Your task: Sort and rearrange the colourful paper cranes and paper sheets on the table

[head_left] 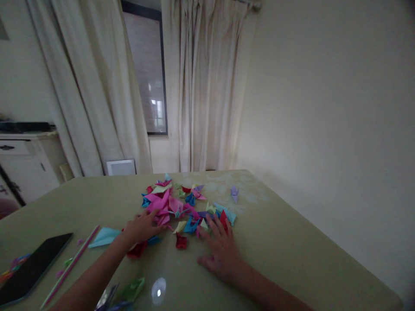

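Nearest you, at the near edge of the table (292, 263), lie a blurred green piece (132, 289) and, just beside it, a shiny object (106, 298) too unclear to name. Beyond them, in the middle of the table, is the loose heap of folded paper (175, 204), mostly pink, with blue, red, green and yellow mixed in. Your left hand (143, 226) rests palm down at its near left side, fingers loosely bent against pink pieces; you cannot tell from here whether they pinch any. Your right hand (222, 248) is spread wide over the heap's right end, fingers among the pieces, closed around nothing visible. The work looks partway: most pieces already look folded and lie together, but the colours are jumbled and several lie outside. A dark red piece (181, 242) sits just on the near side, a lavender piece (234, 193) apart on the far right, and a light blue piece (104, 237) to the left. Farther left are a pink stick (71, 264) and a dark tablet (37, 265); at the far side hang pale curtains (210, 86).
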A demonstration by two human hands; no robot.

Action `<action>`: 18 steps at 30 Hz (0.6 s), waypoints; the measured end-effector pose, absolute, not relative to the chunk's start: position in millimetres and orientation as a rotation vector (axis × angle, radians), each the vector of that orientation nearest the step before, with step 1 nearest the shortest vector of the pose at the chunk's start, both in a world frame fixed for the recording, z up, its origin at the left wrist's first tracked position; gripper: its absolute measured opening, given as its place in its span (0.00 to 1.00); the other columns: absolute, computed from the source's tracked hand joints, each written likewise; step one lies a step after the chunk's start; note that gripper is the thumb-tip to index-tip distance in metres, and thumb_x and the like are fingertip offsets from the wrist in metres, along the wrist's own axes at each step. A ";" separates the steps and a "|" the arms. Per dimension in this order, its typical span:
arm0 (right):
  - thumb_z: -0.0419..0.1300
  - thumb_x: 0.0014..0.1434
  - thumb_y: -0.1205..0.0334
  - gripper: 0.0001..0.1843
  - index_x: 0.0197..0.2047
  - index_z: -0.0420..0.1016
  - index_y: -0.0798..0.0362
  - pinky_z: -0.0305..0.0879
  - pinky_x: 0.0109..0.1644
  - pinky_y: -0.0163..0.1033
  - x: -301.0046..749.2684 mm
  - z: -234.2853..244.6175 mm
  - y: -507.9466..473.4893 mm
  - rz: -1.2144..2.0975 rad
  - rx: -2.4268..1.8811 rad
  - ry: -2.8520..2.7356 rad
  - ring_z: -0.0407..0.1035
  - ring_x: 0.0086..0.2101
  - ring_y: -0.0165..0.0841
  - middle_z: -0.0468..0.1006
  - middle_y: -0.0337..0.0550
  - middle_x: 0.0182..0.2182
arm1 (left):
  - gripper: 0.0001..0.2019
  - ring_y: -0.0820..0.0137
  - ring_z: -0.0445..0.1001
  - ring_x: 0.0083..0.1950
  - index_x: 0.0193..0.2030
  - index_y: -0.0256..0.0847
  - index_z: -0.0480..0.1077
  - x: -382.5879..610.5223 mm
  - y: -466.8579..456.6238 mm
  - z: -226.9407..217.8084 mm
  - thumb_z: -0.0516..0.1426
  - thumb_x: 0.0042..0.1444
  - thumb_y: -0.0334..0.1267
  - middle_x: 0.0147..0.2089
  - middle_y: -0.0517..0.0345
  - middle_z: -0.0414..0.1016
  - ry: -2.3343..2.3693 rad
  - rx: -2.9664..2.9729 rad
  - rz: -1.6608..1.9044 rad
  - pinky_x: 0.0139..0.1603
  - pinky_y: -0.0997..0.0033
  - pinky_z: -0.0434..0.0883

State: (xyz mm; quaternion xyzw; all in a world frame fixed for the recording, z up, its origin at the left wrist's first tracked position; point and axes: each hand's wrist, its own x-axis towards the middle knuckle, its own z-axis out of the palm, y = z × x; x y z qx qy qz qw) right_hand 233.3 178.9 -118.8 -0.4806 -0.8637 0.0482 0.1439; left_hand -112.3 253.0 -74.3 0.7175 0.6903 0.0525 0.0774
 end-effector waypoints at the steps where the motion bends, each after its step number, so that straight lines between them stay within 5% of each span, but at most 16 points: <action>1: 0.68 0.59 0.34 0.52 0.79 0.50 0.31 0.24 0.74 0.72 231.7 -114.2 193.8 0.129 -1.483 -2.434 0.32 0.77 0.58 0.37 0.45 0.80 | 0.44 0.34 0.72 0.67 0.72 0.41 0.66 -119.2 244.1 -74.8 0.57 0.56 0.67 0.72 0.31 0.67 2.052 2.144 0.108 0.65 0.33 0.66; 7: 0.65 0.63 0.47 0.41 0.76 0.61 0.41 0.43 0.71 0.73 203.6 -110.2 273.2 0.159 -1.651 -2.212 0.48 0.73 0.61 0.53 0.56 0.77 | 0.39 0.49 0.67 0.73 0.76 0.42 0.62 -119.9 165.6 -68.2 0.49 0.66 0.63 0.76 0.40 0.65 1.807 2.230 0.173 0.73 0.48 0.64; 9: 0.66 0.63 0.52 0.41 0.76 0.61 0.43 0.44 0.71 0.73 185.3 -109.3 285.0 0.188 -1.593 -2.239 0.50 0.72 0.62 0.54 0.57 0.77 | 0.38 0.51 0.63 0.77 0.79 0.47 0.56 -116.5 136.4 -72.3 0.48 0.67 0.62 0.79 0.46 0.60 1.822 2.267 0.223 0.74 0.46 0.62; 14: 0.68 0.61 0.52 0.48 0.79 0.53 0.41 0.50 0.72 0.69 140.3 -95.6 281.8 0.342 -1.191 -2.512 0.53 0.72 0.62 0.44 0.55 0.79 | 0.40 0.38 0.54 0.79 0.77 0.57 0.58 -130.7 79.2 -110.1 0.55 0.61 0.66 0.80 0.49 0.58 2.230 2.222 0.182 0.70 0.21 0.58; 18: 0.70 0.59 0.50 0.51 0.80 0.52 0.42 0.55 0.74 0.58 130.9 -84.2 274.4 0.417 -0.823 -2.656 0.51 0.73 0.56 0.44 0.53 0.79 | 0.44 0.42 0.57 0.78 0.79 0.59 0.52 -138.7 69.2 -147.2 0.59 0.59 0.65 0.80 0.50 0.58 2.125 2.401 0.402 0.65 0.32 0.72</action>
